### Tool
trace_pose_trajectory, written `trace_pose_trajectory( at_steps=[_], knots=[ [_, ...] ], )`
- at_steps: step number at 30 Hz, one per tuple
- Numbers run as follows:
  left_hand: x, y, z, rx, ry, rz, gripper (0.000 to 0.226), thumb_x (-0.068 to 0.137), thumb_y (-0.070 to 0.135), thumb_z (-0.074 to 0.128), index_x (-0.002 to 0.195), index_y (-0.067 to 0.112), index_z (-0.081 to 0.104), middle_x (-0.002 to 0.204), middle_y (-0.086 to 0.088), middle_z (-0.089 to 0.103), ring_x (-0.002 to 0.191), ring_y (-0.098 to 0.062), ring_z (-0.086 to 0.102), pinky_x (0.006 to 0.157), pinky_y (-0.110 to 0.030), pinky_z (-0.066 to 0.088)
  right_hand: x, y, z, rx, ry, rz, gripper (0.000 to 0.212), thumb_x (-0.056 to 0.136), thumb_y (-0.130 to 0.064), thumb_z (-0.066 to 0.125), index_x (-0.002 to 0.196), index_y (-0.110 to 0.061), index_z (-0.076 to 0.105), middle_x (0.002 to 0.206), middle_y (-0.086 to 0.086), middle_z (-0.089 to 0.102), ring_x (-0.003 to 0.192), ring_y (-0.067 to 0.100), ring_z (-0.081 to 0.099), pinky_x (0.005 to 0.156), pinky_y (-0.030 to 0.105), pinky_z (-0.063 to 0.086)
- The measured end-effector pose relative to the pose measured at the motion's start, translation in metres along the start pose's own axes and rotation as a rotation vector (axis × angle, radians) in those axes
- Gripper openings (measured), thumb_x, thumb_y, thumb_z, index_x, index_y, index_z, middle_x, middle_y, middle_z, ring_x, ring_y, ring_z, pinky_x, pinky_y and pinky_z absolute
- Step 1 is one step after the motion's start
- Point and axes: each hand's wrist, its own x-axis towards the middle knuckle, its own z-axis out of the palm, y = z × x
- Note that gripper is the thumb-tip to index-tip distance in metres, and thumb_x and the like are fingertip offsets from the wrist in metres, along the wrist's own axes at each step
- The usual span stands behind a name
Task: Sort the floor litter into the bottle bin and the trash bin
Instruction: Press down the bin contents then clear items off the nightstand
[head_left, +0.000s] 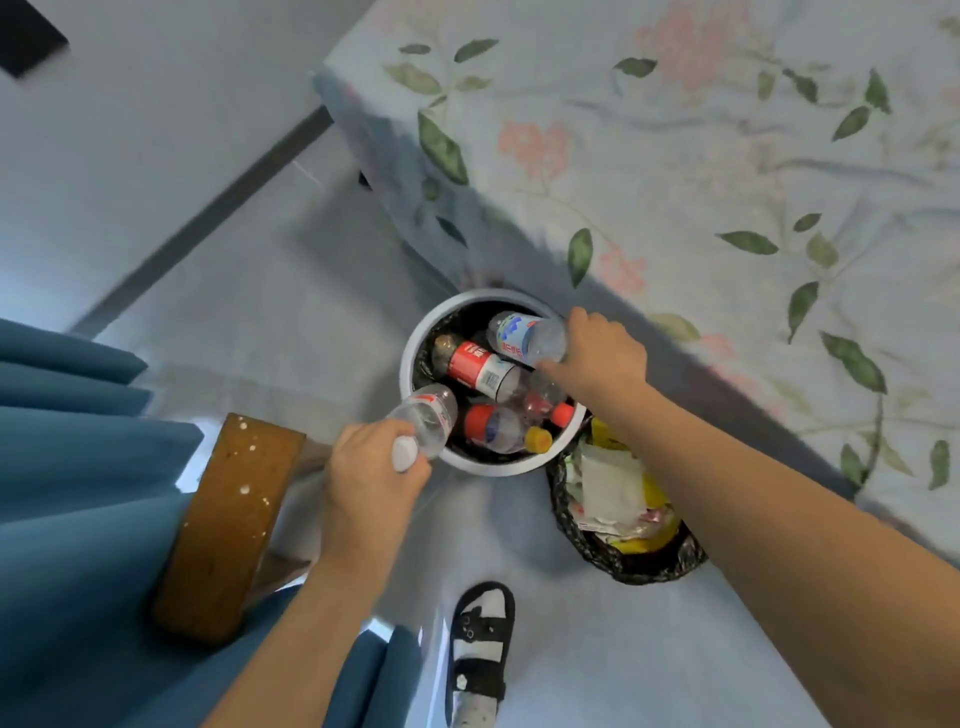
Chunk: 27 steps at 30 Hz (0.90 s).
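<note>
Both my hands over the white bottle bin (415, 338). My left hand (371, 470) grips a clear bottle (426, 418) at its white-capped end, base poking over the rim at 8 o'clock. My right hand (602, 353) clasps a blue-labelled bottle (524, 336) above the rim at 1 o'clock. Red-labelled bottles already inside. Black-bagged trash bin (623, 564) just beside, at 5 o'clock, under my right forearm.
</note>
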Motion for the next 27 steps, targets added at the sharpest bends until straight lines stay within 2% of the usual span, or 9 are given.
trace_pose_trajectory(
  at_steps=[3,7,11,14,17,21,27],
  knots=[
    [0.008,-0.003,0.015,0.005,-0.024,0.019,0.02,0.065,0.004,0.078,0.082,0.011,0.072,0.073,-0.003,0.066,0.072,-0.021,0.053,0.059,-0.027,0.041,0.012,-0.008,0.01,-0.05,-0.021,0.0,0.048,0.084,-0.047,0.057,0.114,-0.011,0.047,0.115,0.009,0.056,0.112,0.032,0.047,0.066,0.036,0.037],
    [0.023,-0.002,0.036,0.06,-0.134,0.059,0.022,0.069,0.006,0.076,0.09,0.009,0.07,0.087,-0.007,0.068,0.087,-0.029,0.056,0.065,-0.03,0.041,0.023,-0.015,0.018,-0.094,-0.038,-0.032,0.051,0.088,-0.045,0.055,0.123,-0.009,0.045,0.122,0.011,0.055,0.117,0.032,0.044,0.07,0.038,0.038],
    [0.037,0.004,0.051,0.109,-0.27,0.053,0.026,0.076,0.012,0.073,0.101,0.009,0.066,0.108,-0.007,0.062,0.103,-0.027,0.051,0.08,-0.034,0.044,0.032,-0.023,0.028,-0.112,-0.082,-0.066,0.047,0.093,-0.038,0.052,0.127,-0.007,0.042,0.129,0.013,0.051,0.122,0.032,0.041,0.079,0.039,0.042],
    [0.041,0.009,0.063,0.123,-0.359,0.076,0.03,0.079,0.015,0.071,0.108,0.011,0.063,0.118,-0.005,0.057,0.111,-0.023,0.047,0.086,-0.027,0.04,0.033,-0.025,0.04,-0.129,-0.125,-0.07,0.046,0.095,-0.025,0.05,0.133,-0.004,0.036,0.135,0.015,0.043,0.126,0.033,0.034,0.09,0.04,0.043],
    [0.042,0.016,0.076,0.097,-0.359,0.079,0.027,0.079,0.015,0.071,0.104,0.01,0.065,0.117,-0.006,0.059,0.11,-0.024,0.049,0.086,-0.026,0.039,0.03,-0.015,0.044,-0.121,-0.147,-0.059,0.058,0.093,-0.022,0.055,0.14,-0.004,0.028,0.139,0.015,0.039,0.129,0.034,0.031,0.095,0.039,0.042],
    [0.043,0.024,0.087,0.101,-0.393,0.129,0.031,0.076,0.017,0.075,0.104,0.008,0.067,0.118,-0.007,0.059,0.114,-0.024,0.048,0.091,-0.025,0.038,0.024,0.008,0.039,-0.152,-0.171,-0.073,0.071,0.092,-0.031,0.055,0.148,-0.01,0.017,0.144,0.013,0.036,0.132,0.033,0.031,0.097,0.043,0.04],
    [0.038,0.034,0.086,0.154,-0.472,0.157,0.038,0.08,0.023,0.072,0.114,0.007,0.064,0.125,-0.009,0.055,0.125,-0.026,0.042,0.1,-0.031,0.037,0.007,0.031,0.023,-0.109,-0.144,-0.103,0.056,0.093,-0.035,0.052,0.139,-0.009,0.034,0.137,0.013,0.043,0.128,0.032,0.036,0.092,0.043,0.042]
  ],
)
